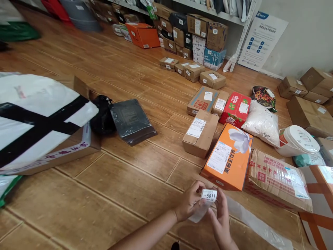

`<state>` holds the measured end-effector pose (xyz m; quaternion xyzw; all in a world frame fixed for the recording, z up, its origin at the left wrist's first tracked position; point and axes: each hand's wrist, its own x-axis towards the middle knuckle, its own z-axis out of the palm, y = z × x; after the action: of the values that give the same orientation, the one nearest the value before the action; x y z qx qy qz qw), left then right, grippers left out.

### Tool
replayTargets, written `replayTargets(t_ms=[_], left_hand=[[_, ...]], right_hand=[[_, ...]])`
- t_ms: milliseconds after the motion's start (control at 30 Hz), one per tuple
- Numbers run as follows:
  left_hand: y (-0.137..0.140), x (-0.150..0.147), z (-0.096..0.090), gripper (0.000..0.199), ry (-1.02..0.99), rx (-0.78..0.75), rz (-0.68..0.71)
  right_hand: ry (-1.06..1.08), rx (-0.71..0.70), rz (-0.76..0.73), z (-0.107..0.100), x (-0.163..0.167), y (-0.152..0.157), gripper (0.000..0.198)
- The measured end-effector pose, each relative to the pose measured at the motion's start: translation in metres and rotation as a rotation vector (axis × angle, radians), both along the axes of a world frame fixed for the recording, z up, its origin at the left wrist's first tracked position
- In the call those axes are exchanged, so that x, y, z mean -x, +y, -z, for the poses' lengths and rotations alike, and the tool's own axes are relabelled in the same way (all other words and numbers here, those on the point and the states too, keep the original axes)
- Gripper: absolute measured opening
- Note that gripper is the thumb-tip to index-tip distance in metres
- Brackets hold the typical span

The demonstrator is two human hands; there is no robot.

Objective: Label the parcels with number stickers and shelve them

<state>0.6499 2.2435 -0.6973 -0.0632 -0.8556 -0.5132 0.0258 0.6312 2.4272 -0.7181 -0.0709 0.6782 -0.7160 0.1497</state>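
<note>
A small roll of white number labels (208,195) is held up between my two hands at the lower middle, its front label printed 5011. My left hand (189,201) is closed on the roll's left side, its fingers curled around it. At the right edge, my right hand (220,217) grips the roll with its fingertips, the thumb lower down. A long translucent backing strip (260,225) trails over the floor to the right of my right hand. Just beyond my hands lies an orange box (235,161) with a flower print and a shipping label.
Cardboard box (205,130), red box (235,107), white bag (261,123), white bucket (299,140) and worn carton (278,178) stand ahead and right. To the left are a black flat parcel (132,119) and a large white taped parcel (39,114). Shelving (221,14) with stacked parcels stands behind.
</note>
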Motion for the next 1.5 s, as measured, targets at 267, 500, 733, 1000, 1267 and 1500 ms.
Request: replayTargets(t_ms=[267,500,733,1000,1267,1500], left_hand=[[-0.001,0.035,-0.025,0.033,-0.514,-0.38,-0.17],[-0.008,0.051,-0.053,0.031,-0.577,-0.615,-0.243],[-0.009,0.053,-0.056,0.041,-0.679,-0.704,-0.274],[-0.008,0.052,-0.044,0.039,-0.709,-0.677,-0.179],[0.0,0.048,-0.031,0.026,-0.619,-0.628,-0.312],[0.0,0.038,0.006,0.017,-0.543,-0.505,-0.463]], right_hand=[[-0.195,0.002,0.03,-0.016,0.048,-0.014,0.038],[-0.298,-0.006,-0.008,-0.04,0.053,-0.016,0.04],[-0.259,-0.075,-0.063,-0.048,0.056,-0.016,0.039],[-0.261,-0.062,-0.078,-0.041,0.056,-0.013,0.035],[-0.372,-0.055,-0.058,-0.037,0.051,-0.016,0.044],[-0.654,-0.099,0.094,-0.01,0.013,-0.027,0.061]])
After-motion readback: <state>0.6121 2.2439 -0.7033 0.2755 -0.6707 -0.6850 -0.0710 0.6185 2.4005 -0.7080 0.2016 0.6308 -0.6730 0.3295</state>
